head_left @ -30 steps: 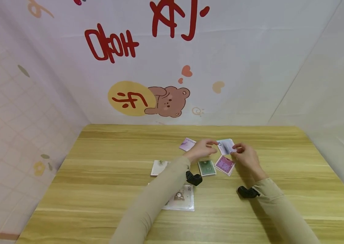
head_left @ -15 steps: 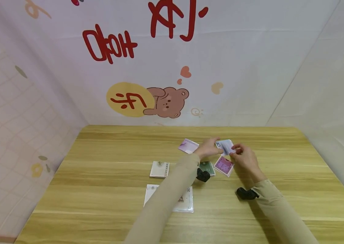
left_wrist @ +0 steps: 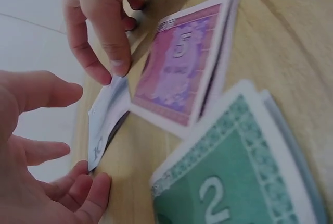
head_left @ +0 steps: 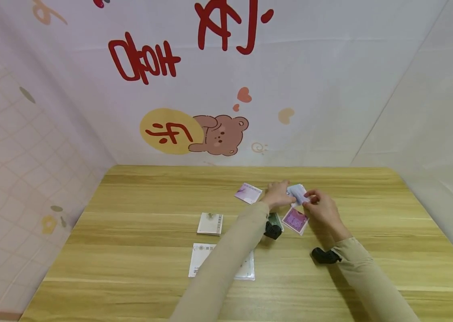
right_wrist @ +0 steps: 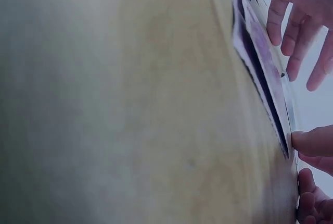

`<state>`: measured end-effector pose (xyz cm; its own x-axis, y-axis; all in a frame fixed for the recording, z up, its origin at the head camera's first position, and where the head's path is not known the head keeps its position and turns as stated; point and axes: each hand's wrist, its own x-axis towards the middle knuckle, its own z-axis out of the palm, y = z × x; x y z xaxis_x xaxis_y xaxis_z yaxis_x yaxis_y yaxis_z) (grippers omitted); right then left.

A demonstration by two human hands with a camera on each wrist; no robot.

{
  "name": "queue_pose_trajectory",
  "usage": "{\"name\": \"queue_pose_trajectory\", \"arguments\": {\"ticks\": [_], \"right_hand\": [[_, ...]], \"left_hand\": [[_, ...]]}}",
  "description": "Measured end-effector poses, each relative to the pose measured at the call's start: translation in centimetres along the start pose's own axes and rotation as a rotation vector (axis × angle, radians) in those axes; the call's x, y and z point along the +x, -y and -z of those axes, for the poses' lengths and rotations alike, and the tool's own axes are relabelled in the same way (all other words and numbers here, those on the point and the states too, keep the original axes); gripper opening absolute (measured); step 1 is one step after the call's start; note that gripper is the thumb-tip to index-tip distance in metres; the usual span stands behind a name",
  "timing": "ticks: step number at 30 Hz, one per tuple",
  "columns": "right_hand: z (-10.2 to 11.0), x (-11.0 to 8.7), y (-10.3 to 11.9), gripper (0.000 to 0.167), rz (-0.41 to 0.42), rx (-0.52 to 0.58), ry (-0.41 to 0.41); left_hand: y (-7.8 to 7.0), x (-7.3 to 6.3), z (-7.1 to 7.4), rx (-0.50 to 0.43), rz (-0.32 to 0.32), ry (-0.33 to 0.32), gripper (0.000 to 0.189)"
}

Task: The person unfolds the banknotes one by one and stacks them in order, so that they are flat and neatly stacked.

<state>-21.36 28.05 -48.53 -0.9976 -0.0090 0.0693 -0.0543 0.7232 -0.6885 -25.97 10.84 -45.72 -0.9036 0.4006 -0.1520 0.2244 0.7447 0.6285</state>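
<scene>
A bluish folded banknote (head_left: 297, 193) marked 10 lies toward the back right of the table. My right hand (head_left: 325, 209) pinches its right edge between thumb and fingertips. From the left, my left hand (head_left: 276, 195) reaches over with spread, loosely bent fingers; in the left wrist view its lower fingertips (left_wrist: 98, 193) sit right at the note's corner. Just in front lies a folded purple note (left_wrist: 177, 67) marked 5. Beside that, a folded green note (left_wrist: 208, 182) marked 2 is partly hidden by the left wrist in the head view.
A folded pale purple note (head_left: 248, 192) lies left of the left hand. Farther left is a small stack of folded whitish notes (head_left: 210, 223). Nearer the front, flat large notes (head_left: 202, 257) are partly covered by the left sleeve. A patterned cloth wall (head_left: 311, 89) rises behind the table.
My left hand has moved right, onto the left side of the bluish note, and its sleeve now covers more of the green note. My right hand has stayed at the note's right edge.
</scene>
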Motion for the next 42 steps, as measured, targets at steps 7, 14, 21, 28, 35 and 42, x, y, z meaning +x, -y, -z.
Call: {"name": "queue_pose_trajectory", "arguments": {"ticks": [7,14,21,28,35,42], "right_hand": [[-0.1,-0.1,0.3,0.025,0.036,-0.021,-0.013],[0.0,-0.2,0.2,0.025,0.083,-0.03,-0.031],[0.2,-0.4,0.4,0.026,0.062,0.05,0.008],[0.3,-0.8,1.6,0.03,0.027,0.177,-0.019],[-0.1,-1.4,3.3,0.032,0.054,0.311,-0.108],[-0.4,-2.0,4.1,0.03,0.092,0.361,-0.161]], "left_hand": [[0.3,0.3,0.2,-0.032,0.083,-0.013,0.045],[0.7,0.3,0.1,-0.198,0.049,-0.057,0.031],[1.3,0.2,-0.3,-0.567,0.021,-0.064,0.022],[1.5,-0.6,-0.7,-0.864,-0.004,0.005,0.02],[1.4,-1.9,-1.0,-0.895,-0.147,0.035,0.025],[1.3,-2.8,-0.9,-0.942,-0.2,0.019,0.027]]}}
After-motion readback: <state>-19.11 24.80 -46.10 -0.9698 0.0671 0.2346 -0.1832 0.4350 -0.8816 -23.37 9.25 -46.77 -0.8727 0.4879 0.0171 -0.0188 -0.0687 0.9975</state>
